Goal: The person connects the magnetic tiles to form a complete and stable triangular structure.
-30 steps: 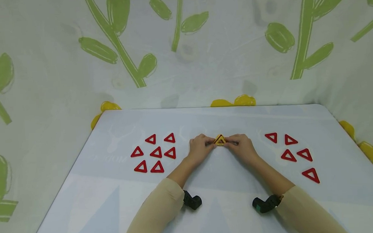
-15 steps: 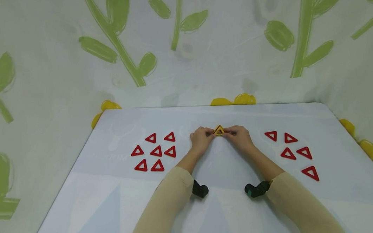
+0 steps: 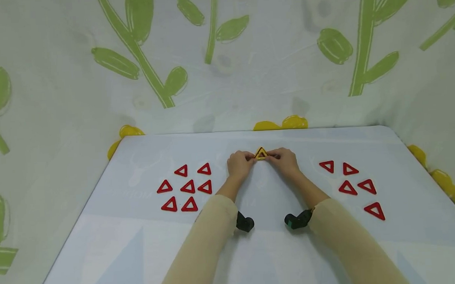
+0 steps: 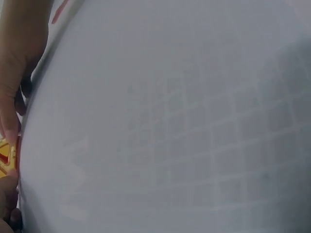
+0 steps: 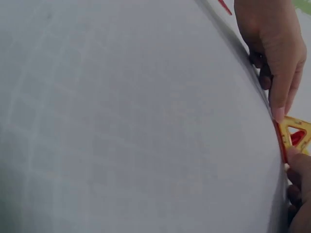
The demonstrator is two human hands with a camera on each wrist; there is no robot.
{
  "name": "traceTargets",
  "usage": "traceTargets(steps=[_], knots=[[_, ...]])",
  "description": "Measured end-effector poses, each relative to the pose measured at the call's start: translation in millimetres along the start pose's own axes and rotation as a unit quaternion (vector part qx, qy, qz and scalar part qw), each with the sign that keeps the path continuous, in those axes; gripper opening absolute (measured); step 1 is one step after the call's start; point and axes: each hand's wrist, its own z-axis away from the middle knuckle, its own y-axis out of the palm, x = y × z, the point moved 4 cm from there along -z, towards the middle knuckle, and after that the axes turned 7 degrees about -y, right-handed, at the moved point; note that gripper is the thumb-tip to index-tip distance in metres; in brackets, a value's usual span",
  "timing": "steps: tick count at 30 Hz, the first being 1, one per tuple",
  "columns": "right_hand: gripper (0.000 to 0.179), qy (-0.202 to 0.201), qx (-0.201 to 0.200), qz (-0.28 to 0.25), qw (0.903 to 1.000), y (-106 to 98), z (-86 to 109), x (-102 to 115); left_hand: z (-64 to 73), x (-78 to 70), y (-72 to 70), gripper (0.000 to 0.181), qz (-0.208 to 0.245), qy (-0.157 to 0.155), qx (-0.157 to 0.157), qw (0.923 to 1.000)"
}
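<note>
A yellow triangular frame tile (image 3: 261, 158) with an open centre is pinched between both hands near the far side of the table. My left hand (image 3: 238, 163) holds its left corner between thumb and fingertips. At the right corner, the thumb and fingertips of my right hand (image 3: 285, 161) do the same. Red shows along the edge and through the hole of the yellow tile (image 5: 285, 136) in the right wrist view, as of a red piece lying against it. Only part of the yellow tile (image 4: 12, 158) enters the left wrist view, at its left edge.
Several red triangular frames (image 3: 189, 191) lie spread to the left of the hands. Another loose group of red triangles (image 3: 348, 192) lies to the right. The pale table (image 3: 268, 260) ends at a curtain (image 3: 270, 79) with green leaf prints. Dark wrist cameras (image 3: 245, 224) hang under both sleeves.
Both hands have moved together toward the far edge of the table, carrying the yellow tile with them. The grip looks the same, and the red triangles stay put.
</note>
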Motion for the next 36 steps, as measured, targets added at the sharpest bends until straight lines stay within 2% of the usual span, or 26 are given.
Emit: traceTargets(steps=[7,14,20,26,29,33,36], knots=[[0.031,0.019,-0.038,-0.012,0.999,8,-0.6,-1,4.6,-3.3,-0.8,0.021,-0.001,-0.021,-0.029,0.9994],[0.028,0.012,-0.074,-0.017,0.997,12,2.5,-1,0.5,-1.6,1.8,0.021,-0.022,-0.034,-0.025,0.9989],[0.026,0.012,-0.103,-0.017,0.9945,7,2.6,1,-2.6,-3.8,-0.8,0.026,-0.02,-0.018,0.004,0.9996],[0.03,0.004,-0.129,-0.034,0.991,-1,8.2,-2,3.3,0.1,-7.8,0.037,0.04,-0.007,0.035,0.9985],[0.033,0.021,-0.113,-0.058,0.9917,-5,13.0,-5,8.2,2.9,-10.8,0.037,0.075,0.004,0.046,0.9961],[0.04,0.046,-0.059,-0.08,0.994,-9,21.4,-7,14.7,7.8,-18.4,0.037,0.121,0.022,0.045,0.9914],[0.043,0.032,-0.026,-0.071,0.9966,-14,29.7,-5,19.5,11.3,-25.8,0.04,0.128,0.039,0.033,0.9904]])
